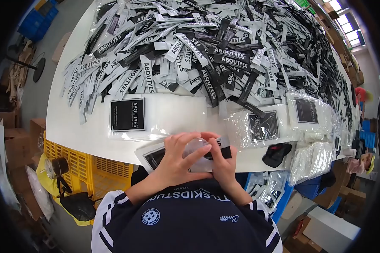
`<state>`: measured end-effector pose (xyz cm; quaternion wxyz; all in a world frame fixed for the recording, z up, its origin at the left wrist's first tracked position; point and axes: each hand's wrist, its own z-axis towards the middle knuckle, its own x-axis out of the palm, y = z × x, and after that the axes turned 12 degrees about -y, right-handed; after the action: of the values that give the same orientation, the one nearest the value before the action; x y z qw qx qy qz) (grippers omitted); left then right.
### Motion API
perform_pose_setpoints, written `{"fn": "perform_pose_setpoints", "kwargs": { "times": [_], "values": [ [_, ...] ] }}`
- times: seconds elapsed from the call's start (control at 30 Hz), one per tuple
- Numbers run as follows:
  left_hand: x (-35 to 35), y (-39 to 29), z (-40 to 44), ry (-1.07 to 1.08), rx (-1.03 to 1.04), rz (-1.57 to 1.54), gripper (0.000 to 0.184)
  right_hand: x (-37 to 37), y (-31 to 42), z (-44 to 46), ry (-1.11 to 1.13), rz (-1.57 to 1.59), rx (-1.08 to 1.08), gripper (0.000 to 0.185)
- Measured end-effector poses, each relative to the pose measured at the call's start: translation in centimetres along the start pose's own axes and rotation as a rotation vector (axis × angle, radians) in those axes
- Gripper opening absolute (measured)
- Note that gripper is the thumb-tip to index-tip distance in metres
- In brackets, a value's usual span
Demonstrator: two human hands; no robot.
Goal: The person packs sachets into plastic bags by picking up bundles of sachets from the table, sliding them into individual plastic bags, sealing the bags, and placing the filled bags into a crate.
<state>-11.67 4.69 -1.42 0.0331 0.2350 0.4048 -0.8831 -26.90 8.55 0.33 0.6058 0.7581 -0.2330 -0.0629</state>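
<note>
Near the table's front edge, both hands are together over a clear plastic bag [195, 146] with a black printed label. My left hand [177, 157] has its fingers bent around the bag's left side. From the right, my right hand [222, 162] pinches the bag's upper edge between thumb and forefinger. Another bag with a black panel [153, 157] lies partly beneath my left hand. Just beyond the hands rests a stack of clear bags [169, 114] with a black "ABOUTYES" label. More clear packages [264, 125] lie to the right.
A large heap of black and white "ABOUTYES" strips [190, 55] covers the back of the white table [67, 126]. A black object [276, 154] lies at the front edge. Yellow crates [78, 162] stand left below; a blue bin [278, 213] stands right. Other people [361, 163] are far right.
</note>
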Motion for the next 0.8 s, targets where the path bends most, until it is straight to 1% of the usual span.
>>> {"fn": "perform_pose_setpoints", "kwargs": {
  "times": [0.1, 0.13, 0.17, 0.2, 0.23, 0.3, 0.33, 0.4, 0.43, 0.53, 0.57, 0.67, 0.7, 0.77, 0.8],
  "values": [
    [-1.2, -0.6, 1.0, -0.156, -0.39, -0.097, 0.058, -0.6, 0.0, 0.2, 0.017, 0.144, 0.058, 0.029],
    [-2.0, 0.1, 1.1, -0.03, -0.469, -0.09, 0.048, -0.8, -0.1, 0.2, 0.028, 0.211, 0.081, 0.03],
    [-3.3, 1.1, 1.2, 0.097, -0.547, -0.083, 0.038, -0.6, -0.6, 0.4, -0.037, 0.052, -0.013, 0.029],
    [-3.9, 1.6, 1.2, 0.224, -0.623, -0.077, 0.028, -0.9, -1.0, 0.6, -0.077, -0.036, -0.07, 0.028],
    [-3.8, 1.4, 1.3, 0.086, -0.523, -0.03, 0.016, -1.4, -1.3, 1.0, -0.114, -0.124, -0.132, 0.026],
    [-4.3, 1.4, 1.4, 0.082, -0.526, -0.024, 0.015, -2.0, -0.9, 1.5, -0.186, -0.37, -0.266, 0.021],
    [-4.4, 1.4, 1.2, 0.082, -0.534, -0.022, 0.015, -2.2, -0.3, 1.4, -0.048, -0.459, -0.228, 0.021],
    [-4.7, 1.5, 1.3, 0.131, -0.485, -0.036, 0.014, -2.6, 0.6, 1.1, 0.22, -0.621, -0.145, 0.021],
    [-4.7, 1.7, 1.4, 0.156, -0.454, -0.045, 0.014, -3.4, 0.2, 1.2, 0.326, -0.437, 0.057, 0.023],
    [-4.7, 1.3, 1.5, 0.228, -0.421, -0.189, 0.012, -4.8, 0.2, 2.1, 0.576, -0.3, 0.243, 0.023],
    [-4.3, 1.2, 1.2, 0.217, -0.395, -0.171, 0.01, -4.3, 0.1, 2.3, 0.604, -0.278, 0.304, 0.018],
    [-3.6, 0.6, 1.3, 0.257, -0.406, -0.144, 0.011, -2.6, -0.5, 2.2, 0.524, -0.515, 0.345, 0.015],
    [-3.4, 0.8, 1.0, 0.27, -0.387, -0.096, 0.014, -2.4, -0.6, 2.1, 0.487, -0.513, 0.34, 0.015],
    [-3.9, 0.5, 1.5, 0.298, -0.444, -0.159, 0.015, -2.2, -1.1, 1.7, 0.415, -0.505, 0.331, 0.016],
    [-4.2, 0.4, 1.7, 0.31, -0.472, -0.189, 0.016, -2.5, -1.7, 1.6, 0.364, -0.322, 0.304, 0.015]
  ]
}}
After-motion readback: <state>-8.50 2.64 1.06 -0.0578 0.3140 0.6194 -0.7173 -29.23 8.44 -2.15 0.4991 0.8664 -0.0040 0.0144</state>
